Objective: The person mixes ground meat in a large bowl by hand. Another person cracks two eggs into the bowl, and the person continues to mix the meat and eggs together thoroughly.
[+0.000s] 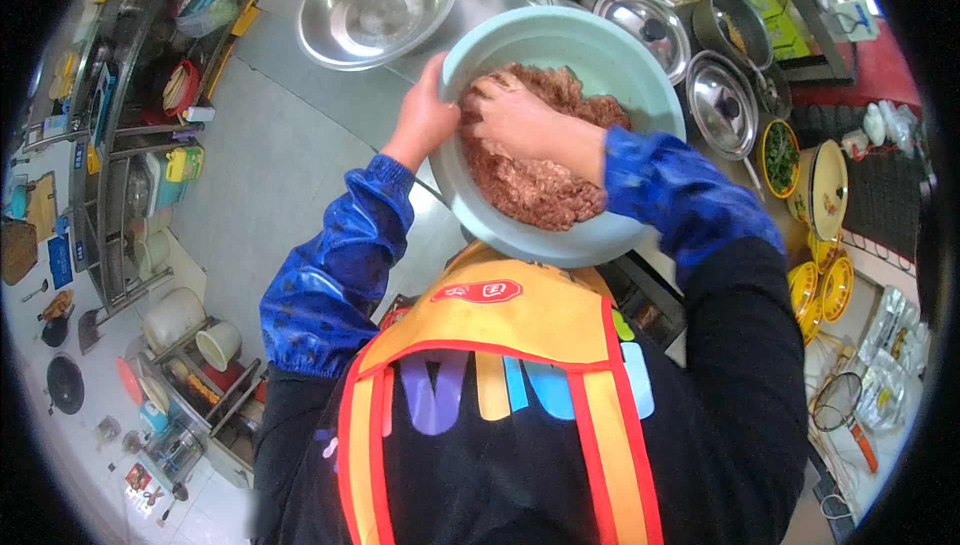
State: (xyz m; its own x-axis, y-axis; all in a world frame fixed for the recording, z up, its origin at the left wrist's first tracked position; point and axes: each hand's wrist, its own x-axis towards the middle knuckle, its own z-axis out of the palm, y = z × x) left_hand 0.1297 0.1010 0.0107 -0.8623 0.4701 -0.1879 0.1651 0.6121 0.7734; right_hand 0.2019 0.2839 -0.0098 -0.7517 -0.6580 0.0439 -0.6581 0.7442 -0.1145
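A large pale-green plastic basin [637, 57] stands before me, tilted slightly in view, holding a heap of minced meat [555, 192]. My left hand [429, 111] grips the basin's left rim, thumb on the outside near the wall and fingers around the edge. My right hand [517, 119] is pressed into the meat at the left side of the heap. Its fingertips are partly sunk in the mince, so whether they close on any of it is hidden. Blue sleeve covers [337, 260] reach over both forearms.
Beyond the basin, a stainless-steel bowl [381, 9] sits on the metal counter [292, 132]. Lidded pans [721, 104] and a pot [731, 27] crowd the right side. Farther right are a bowl of chopped greens [780, 159] and an enamel pot [825, 189]. Shelving [112, 132] stands left.
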